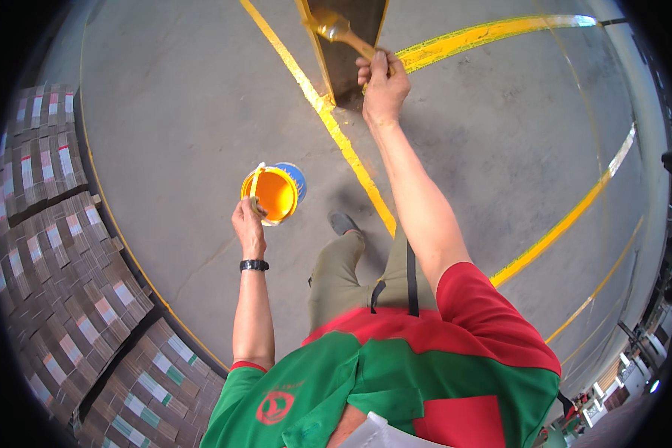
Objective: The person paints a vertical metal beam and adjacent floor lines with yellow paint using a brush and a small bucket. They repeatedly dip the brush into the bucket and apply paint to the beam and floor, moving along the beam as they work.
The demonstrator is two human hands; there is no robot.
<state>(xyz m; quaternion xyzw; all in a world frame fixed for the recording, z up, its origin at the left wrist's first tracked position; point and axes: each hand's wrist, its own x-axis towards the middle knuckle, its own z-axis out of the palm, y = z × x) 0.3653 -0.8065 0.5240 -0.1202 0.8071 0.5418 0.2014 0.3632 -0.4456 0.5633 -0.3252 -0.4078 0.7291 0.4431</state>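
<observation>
My right hand (385,88) is closed around the wooden handle of a paintbrush (360,46). The brush's bristles, yellow and a little blurred, are at the left yellow edge of a tall dark panel (345,69); I cannot tell whether they touch it. Lower and to the left, my left hand (248,221) grips a paint bucket (296,178) at its near left rim. This bucket is blue outside with a yellow rim and a pale handle, and it is tilted toward me. Yellow-orange paint coats its inside. Some of my left fingers are hidden behind the rim.
A yellow floor line (351,157) runs from the far left down to my legs. Another yellow stripe (485,36) reaches right from the panel, and a third (552,231) crosses the right side. Bundled flat cardboard stacks (67,261) stand along the left. My shoe (343,222) is near the first line.
</observation>
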